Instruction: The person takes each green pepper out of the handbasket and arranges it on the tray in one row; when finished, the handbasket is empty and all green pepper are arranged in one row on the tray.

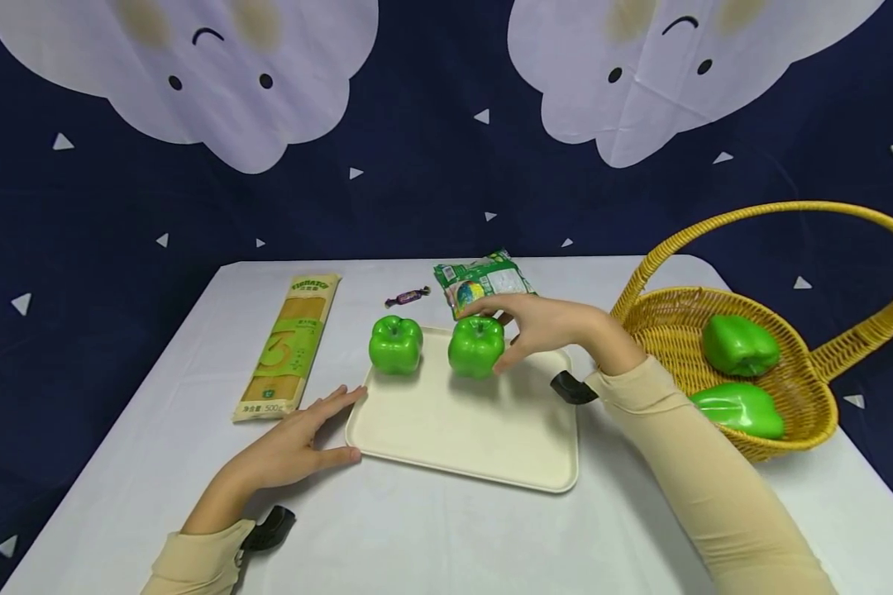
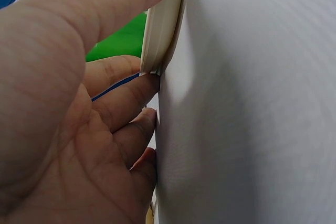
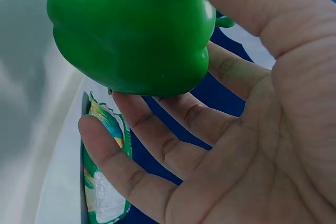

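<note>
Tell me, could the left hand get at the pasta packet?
Probably yes: the left hand, beside the tray, is close to the pasta packet, with nothing visible between them.

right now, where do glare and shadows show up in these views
Head view: glossy highlights on the nearer basket pepper, soft shadows on the cream tray; left wrist: dimmer, a soft shadow across the white tablecloth; right wrist: also dim, a small glint on the close-up green pepper.

Print on the wrapped candy illegibly small, green packet partly behind the right grip.
</note>
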### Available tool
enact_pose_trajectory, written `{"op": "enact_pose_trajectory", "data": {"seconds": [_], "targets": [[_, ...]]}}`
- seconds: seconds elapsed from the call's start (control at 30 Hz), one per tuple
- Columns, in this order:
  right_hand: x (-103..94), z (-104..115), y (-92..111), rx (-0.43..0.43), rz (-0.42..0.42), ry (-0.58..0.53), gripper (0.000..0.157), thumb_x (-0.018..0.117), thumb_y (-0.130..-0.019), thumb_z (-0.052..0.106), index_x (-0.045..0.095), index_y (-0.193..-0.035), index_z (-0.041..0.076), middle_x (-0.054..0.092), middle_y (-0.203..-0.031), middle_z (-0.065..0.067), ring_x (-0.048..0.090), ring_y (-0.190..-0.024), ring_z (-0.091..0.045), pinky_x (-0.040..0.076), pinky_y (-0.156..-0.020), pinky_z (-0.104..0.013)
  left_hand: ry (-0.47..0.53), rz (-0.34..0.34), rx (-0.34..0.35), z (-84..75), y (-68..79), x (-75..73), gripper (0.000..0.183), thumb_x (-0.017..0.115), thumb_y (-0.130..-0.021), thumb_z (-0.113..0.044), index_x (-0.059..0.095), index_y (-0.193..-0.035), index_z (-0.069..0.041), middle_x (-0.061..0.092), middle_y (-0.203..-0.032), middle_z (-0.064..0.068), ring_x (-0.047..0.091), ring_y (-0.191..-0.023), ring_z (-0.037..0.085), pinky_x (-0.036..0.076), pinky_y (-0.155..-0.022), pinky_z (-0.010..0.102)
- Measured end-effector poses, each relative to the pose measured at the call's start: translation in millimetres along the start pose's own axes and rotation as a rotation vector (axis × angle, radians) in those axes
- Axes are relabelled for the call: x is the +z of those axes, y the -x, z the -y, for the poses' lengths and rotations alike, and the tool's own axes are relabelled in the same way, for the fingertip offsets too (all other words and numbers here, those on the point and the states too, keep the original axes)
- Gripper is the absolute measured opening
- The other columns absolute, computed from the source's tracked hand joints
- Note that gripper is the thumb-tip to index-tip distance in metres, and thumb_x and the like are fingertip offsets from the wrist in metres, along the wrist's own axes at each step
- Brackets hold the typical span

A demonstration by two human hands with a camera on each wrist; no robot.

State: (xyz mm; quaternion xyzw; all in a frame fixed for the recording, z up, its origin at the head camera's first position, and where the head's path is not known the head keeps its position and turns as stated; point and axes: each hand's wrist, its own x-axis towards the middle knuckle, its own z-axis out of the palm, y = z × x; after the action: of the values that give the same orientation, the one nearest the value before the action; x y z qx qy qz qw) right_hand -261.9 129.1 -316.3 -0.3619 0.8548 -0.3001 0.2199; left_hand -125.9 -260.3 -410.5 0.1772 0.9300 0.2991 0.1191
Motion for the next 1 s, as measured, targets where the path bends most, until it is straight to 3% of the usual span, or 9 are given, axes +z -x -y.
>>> {"op": "enact_pose_trajectory", "data": {"seconds": [0.1, 0.37, 1.0], "targets": [[1.8, -0.5, -6.7, -0.007, 0.011, 0.014, 0.087, 0.093, -0.078, 0.018, 0.054, -0.155, 0.016, 0.061, -0.152, -0.011, 0.059, -0.135, -0.034, 0.056, -0.11, -0.054, 0.002, 0.001, 0.0, -0.1, 0.3, -0.1, 0.087, 0.077, -0.094, -0.058, 0.04, -0.168, -0.029, 0.029, -0.174, 0.026, 0.027, -0.157, 0.061, 0.025, -0.126, 0.077], [4.6, 0.6, -21.8, 0.0, 0.039, 0.018, 0.089, 0.092, -0.078, 0.013, 0.052, -0.157, 0.012, 0.058, -0.158, -0.014, 0.057, -0.139, -0.037, 0.047, -0.121, -0.057, -0.01, -0.003, 0.002, 1.0, -0.1, 0.3, 0.087, 0.077, -0.094, -0.059, 0.04, -0.167, -0.029, 0.031, -0.174, 0.026, 0.028, -0.157, 0.06, 0.025, -0.126, 0.076], [9.5, 3.8, -40.6, 0.06, 0.074, 0.017, 0.089, 0.092, -0.081, 0.01, 0.049, -0.16, 0.015, 0.049, -0.164, -0.015, 0.055, -0.142, -0.041, 0.052, -0.117, -0.056, -0.003, -0.003, -0.003, 3.1, -0.8, 1.1, 0.087, 0.078, -0.094, -0.057, 0.039, -0.168, -0.029, 0.029, -0.174, 0.026, 0.028, -0.158, 0.059, 0.025, -0.126, 0.076]]}}
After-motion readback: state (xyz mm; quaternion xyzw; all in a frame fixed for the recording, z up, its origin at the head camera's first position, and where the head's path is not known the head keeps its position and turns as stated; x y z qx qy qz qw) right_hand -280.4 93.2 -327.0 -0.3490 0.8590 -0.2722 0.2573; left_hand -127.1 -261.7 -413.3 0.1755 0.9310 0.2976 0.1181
